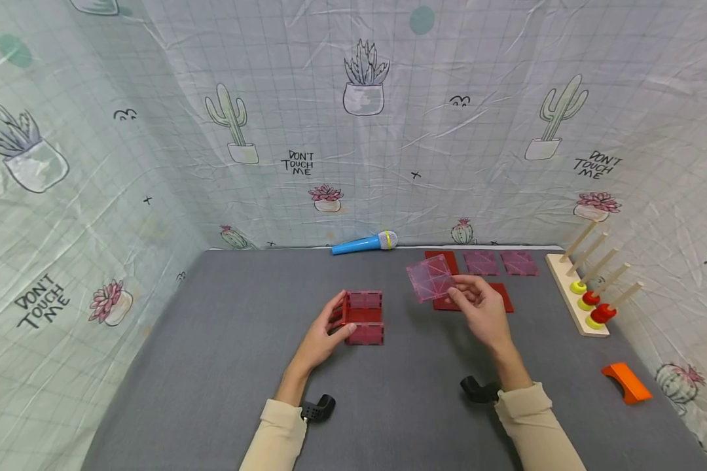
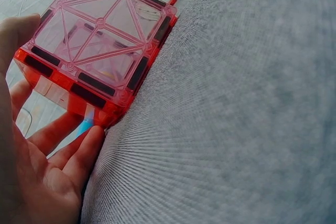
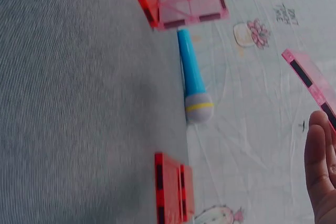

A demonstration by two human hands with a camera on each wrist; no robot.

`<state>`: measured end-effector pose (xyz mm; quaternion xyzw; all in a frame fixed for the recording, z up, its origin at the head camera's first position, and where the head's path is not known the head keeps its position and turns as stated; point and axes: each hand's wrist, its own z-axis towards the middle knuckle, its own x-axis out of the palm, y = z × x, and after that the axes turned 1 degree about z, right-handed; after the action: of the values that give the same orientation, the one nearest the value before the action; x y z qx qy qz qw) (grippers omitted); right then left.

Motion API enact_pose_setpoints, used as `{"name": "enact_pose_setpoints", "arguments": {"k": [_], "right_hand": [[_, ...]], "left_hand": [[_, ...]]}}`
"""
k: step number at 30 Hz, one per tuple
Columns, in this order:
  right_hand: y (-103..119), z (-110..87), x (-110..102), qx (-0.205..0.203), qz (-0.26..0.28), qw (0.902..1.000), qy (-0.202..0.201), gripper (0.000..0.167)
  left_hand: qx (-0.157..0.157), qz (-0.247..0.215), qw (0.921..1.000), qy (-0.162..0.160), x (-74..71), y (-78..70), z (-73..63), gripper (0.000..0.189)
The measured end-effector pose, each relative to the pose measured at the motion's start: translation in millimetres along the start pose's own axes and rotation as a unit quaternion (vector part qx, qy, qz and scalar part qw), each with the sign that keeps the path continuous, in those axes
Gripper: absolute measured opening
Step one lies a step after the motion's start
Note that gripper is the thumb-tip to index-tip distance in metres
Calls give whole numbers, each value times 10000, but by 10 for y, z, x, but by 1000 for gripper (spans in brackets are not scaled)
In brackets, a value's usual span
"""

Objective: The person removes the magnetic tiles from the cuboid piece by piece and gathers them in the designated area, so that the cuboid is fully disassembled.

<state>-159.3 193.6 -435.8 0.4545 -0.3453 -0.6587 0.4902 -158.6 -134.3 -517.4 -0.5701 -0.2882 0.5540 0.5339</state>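
Observation:
Red and pink magnetic tiles stand joined in an open-topped box (image 1: pixel 365 333) in the middle of the table. My left hand (image 1: pixel 318 337) grips its left side, the thumb at the front pink tile and the fingers along the red side wall. In the left wrist view, the fingers (image 2: pixel 86 153) touch the lower edge of the red tile. My right hand (image 1: pixel 484 313) pinches a translucent pink magnetic tile (image 1: pixel 429 280) by its right corner, raised above the table to the right of the box. Only part of that tile (image 3: pixel 311 80) shows in the right wrist view.
Flat red tiles (image 1: pixel 501 297) lie beyond the right hand, with two pink tiles (image 1: pixel 481 263) near the back edge. A blue toy microphone (image 1: pixel 358 245) lies at the back. On the right stand a wooden peg board (image 1: pixel 571 297) with rings and an orange arch block (image 1: pixel 627 383).

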Motion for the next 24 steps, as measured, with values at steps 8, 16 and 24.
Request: {"name": "enact_pose_setpoints", "arguments": {"k": [8, 16, 24], "right_hand": [[-197, 36, -208, 376, -175, 9969, -673, 28], [-527, 62, -445, 740, -236, 9865, -1444, 31], [-678, 54, -632, 958, -361, 9776, -1839, 32]], "left_hand": [[26, 12, 10000, -14, 9, 0, 1, 72], [18, -30, 10000, -23, 12, 13, -2, 73], [4, -16, 10000, -13, 7, 24, -5, 73]]}}
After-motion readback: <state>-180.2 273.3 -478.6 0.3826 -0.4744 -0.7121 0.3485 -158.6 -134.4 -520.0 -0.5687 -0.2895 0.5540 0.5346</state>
